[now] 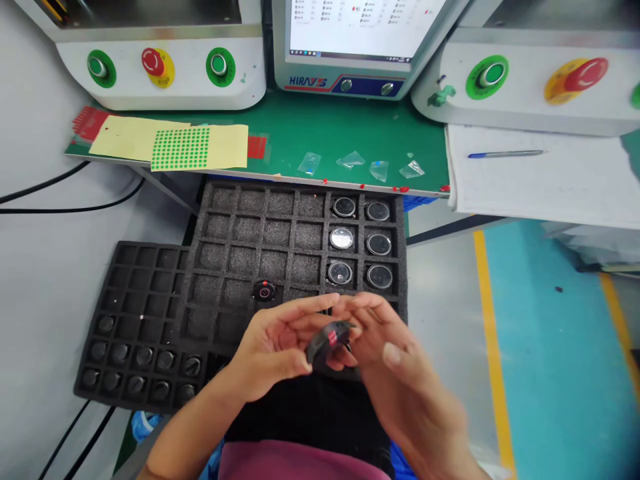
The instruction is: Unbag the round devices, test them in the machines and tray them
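Between my hands, above the near edge of the large foam tray, is a dark round watch-like part with a small red mark, tilted on its side. My left hand grips its left edge between thumb and fingers. My right hand is cupped at the part's right side, thumb apart, its fingertips close to or touching the edge. Beyond my left hand, another dark part with a red mark lies in a tray compartment. Round glass-faced parts fill compartments at the tray's right side.
A smaller foam tray holding several round parts sits at the left. On the green bench are a green-dotted sticker sheet, clear film pieces, papers and a pen. Button panels and a monitor stand behind.
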`<move>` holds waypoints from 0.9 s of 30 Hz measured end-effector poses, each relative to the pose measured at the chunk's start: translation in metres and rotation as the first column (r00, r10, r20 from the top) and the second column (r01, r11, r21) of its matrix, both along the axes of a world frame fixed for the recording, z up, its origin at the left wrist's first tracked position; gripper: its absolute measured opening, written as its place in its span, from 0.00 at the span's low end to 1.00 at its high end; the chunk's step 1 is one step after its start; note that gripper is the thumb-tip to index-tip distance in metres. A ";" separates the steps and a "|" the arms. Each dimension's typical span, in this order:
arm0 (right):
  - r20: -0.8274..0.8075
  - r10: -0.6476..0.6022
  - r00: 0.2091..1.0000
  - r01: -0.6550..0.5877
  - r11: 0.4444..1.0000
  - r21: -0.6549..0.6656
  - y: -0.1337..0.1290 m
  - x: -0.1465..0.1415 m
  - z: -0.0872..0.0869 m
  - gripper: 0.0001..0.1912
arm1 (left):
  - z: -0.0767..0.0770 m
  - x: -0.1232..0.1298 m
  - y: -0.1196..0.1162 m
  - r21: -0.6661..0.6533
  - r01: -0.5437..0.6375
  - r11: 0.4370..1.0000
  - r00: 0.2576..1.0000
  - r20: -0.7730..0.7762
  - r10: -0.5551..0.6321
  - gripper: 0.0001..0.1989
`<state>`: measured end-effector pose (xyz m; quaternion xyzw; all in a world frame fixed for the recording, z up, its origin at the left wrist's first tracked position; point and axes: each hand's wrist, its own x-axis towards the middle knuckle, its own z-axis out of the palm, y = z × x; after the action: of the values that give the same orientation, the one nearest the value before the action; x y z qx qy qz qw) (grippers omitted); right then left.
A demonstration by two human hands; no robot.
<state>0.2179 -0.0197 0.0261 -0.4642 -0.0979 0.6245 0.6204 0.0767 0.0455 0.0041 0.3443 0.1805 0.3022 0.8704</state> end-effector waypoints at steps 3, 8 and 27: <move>0.110 -0.085 0.990 0.082 0.996 0.025 0.001 0.003 -0.002 0.13 | 0.006 0.001 -0.005 -0.054 -0.014 0.998 0.999 -0.038 0.012 0.18; 0.090 0.027 0.996 -0.035 0.996 0.084 0.001 -0.008 -0.006 0.10 | 0.013 0.004 -0.018 0.103 -0.152 0.983 0.971 -0.168 0.168 0.13; 0.101 -0.215 0.971 0.216 0.976 0.005 0.008 -0.050 0.003 0.14 | 0.016 0.008 -0.014 0.782 0.076 0.619 0.832 -0.392 0.393 0.08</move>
<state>0.1676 -0.0120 0.0286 -0.5052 -0.0762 0.5296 0.6772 0.0844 0.0317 0.0198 0.7326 0.2970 0.3217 0.5211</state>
